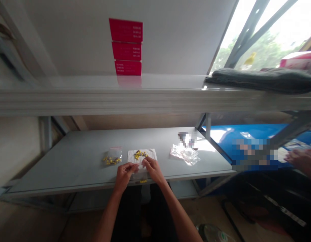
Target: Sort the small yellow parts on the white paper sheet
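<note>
My left hand [125, 172] and my right hand [152, 167] are close together at the table's front edge, fingers pinched. Between them they hold the top of a small clear plastic bag [141, 175], which hangs down with several yellow pieces [143, 181] at its bottom. Just beyond my fingers lies a white cloth or paper sheet [151, 153] bearing a loose pile of small yellow and dark pieces [139, 154]. Their exact kind is too small to tell. Left of my left hand rests a clear bag [113, 158] with similar pieces and a pinkish top strip.
Flat clear bags [186, 154] lie to the right on the grey table [77, 158], near a pixelated item [187, 139]. A shelf [94, 97] overhead carries red boxes [127, 50] and a dark folded cloth [261, 80]. Another person's hand [301, 161] is at a blue table [221, 134].
</note>
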`<state>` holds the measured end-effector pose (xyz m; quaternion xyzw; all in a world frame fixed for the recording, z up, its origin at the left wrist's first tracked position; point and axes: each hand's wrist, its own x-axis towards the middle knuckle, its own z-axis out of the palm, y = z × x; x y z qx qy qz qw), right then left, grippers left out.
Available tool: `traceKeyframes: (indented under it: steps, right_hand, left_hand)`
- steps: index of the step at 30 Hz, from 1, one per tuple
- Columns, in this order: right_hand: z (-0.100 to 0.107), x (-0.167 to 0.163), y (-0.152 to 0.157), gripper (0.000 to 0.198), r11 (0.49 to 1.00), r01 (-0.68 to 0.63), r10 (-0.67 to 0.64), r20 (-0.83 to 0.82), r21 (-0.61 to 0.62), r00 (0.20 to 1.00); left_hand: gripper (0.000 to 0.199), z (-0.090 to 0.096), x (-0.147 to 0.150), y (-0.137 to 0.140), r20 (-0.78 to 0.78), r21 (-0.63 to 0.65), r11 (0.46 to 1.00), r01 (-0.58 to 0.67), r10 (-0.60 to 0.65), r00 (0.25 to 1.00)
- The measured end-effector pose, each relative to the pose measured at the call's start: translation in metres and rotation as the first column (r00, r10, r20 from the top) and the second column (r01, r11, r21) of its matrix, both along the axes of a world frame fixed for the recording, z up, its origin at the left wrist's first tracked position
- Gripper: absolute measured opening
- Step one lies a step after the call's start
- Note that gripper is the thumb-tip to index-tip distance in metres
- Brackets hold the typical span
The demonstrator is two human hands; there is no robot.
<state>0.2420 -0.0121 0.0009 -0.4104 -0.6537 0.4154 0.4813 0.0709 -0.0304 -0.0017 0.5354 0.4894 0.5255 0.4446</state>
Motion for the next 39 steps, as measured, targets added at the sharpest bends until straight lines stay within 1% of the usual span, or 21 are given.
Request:
traceKeyframes:
  steps: [5,8,10,13,14,16,18,21,22,24,26,27,28,31,32,33,35,37,39]
  right_hand:
    - [-0.001,0.000,-0.002,0.047,0.993,0.081,-0.086,0.046,0.086,0.995]
    - [-0.002,-0.001,-0.002,0.048,0.994,0.081,-0.083,0.034,0.070,0.996]
    - [-0.003,-0.001,-0.002,0.050,0.996,0.080,-0.081,0.005,0.045,0.997]
    - [-0.005,-0.001,0.001,0.056,0.985,0.173,-0.171,-0.103,0.015,0.980]
    - [-0.005,-0.001,0.001,0.057,0.978,0.206,-0.204,-0.132,0.004,0.970]
    - [-0.006,-0.001,0.003,0.058,0.975,0.223,-0.222,-0.138,-0.008,0.965]
    - [-0.006,-0.001,0.004,0.059,0.982,0.188,-0.188,-0.098,-0.001,0.977]
    - [-0.006,-0.001,0.004,0.060,0.986,0.168,-0.167,-0.080,0.005,0.983]
    - [-0.005,-0.001,0.004,0.060,0.985,0.172,-0.171,-0.087,0.003,0.981]
    - [-0.004,-0.001,0.003,0.060,0.984,0.177,-0.176,-0.100,0.001,0.979]
    - [-0.004,-0.001,0.003,0.061,0.984,0.177,-0.176,-0.098,0.003,0.980]
    - [-0.004,-0.002,0.003,0.062,0.984,0.181,-0.180,-0.092,0.002,0.979]
    - [-0.004,-0.002,0.003,0.063,0.982,0.187,-0.186,-0.085,0.002,0.979]
    - [-0.005,-0.002,0.002,0.063,0.979,0.203,-0.203,-0.068,0.003,0.977]
    - [-0.005,-0.002,0.002,0.063,0.978,0.209,-0.208,-0.064,0.005,0.976]
    - [-0.006,-0.002,0.002,0.063,0.977,0.213,-0.212,-0.062,0.007,0.975]
    - [-0.006,-0.001,0.002,0.062,0.976,0.216,-0.215,-0.058,0.009,0.975]
    - [-0.007,-0.002,0.002,0.062,0.978,0.207,-0.206,-0.049,0.011,0.977]
    - [-0.008,-0.003,0.001,0.062,0.981,0.195,-0.195,-0.033,0.017,0.980]
  left_hand:
    - [0.042,0.003,0.002,-0.001,-0.059,0.025,0.999,0.021,-0.019,0.998]
    - [0.044,0.007,0.003,-0.004,-0.082,0.037,0.999,0.022,-0.019,0.996]
    - [0.043,0.012,0.000,-0.006,-0.097,0.072,0.997,-0.042,0.049,0.994]
    - [0.042,0.023,-0.020,0.000,-0.114,0.157,0.971,-0.181,0.200,0.973]
    - [0.042,0.028,-0.031,0.006,-0.130,0.171,0.964,-0.206,0.229,0.965]
    - [0.043,0.035,-0.058,0.024,-0.217,0.182,0.963,-0.197,0.234,0.948]
    - [0.042,0.038,-0.087,0.047,-0.338,0.180,0.964,-0.198,0.249,0.907]
    - [0.049,0.033,-0.124,0.079,-0.504,0.227,0.954,-0.195,0.287,0.815]
    - [0.050,0.030,-0.132,0.086,-0.561,0.248,0.951,-0.184,0.296,0.773]
    - [0.046,0.025,-0.140,0.092,-0.647,0.363,0.915,-0.178,0.385,0.658]
    - [0.044,0.021,-0.137,0.086,-0.681,0.495,0.851,-0.175,0.505,0.531]
    - [0.043,0.020,-0.133,0.081,-0.688,0.542,0.825,-0.160,0.544,0.481]
    - [0.043,0.019,-0.126,0.074,-0.699,0.566,0.815,-0.125,0.555,0.451]
    - [0.041,0.012,-0.105,0.056,-0.778,0.534,0.842,0.078,0.453,0.435]
    - [0.040,0.009,-0.100,0.053,-0.796,0.519,0.847,0.118,0.428,0.427]
    - [0.040,0.005,-0.096,0.051,-0.809,0.506,0.851,0.137,0.414,0.417]
    - [0.040,-0.004,-0.093,0.052,-0.821,0.493,0.861,0.126,0.413,0.394]
    - [0.042,-0.012,-0.094,0.054,-0.827,0.486,0.867,0.108,0.417,0.377]
    - [0.041,-0.018,-0.096,0.056,-0.827,0.489,0.865,0.111,0.419,0.375]
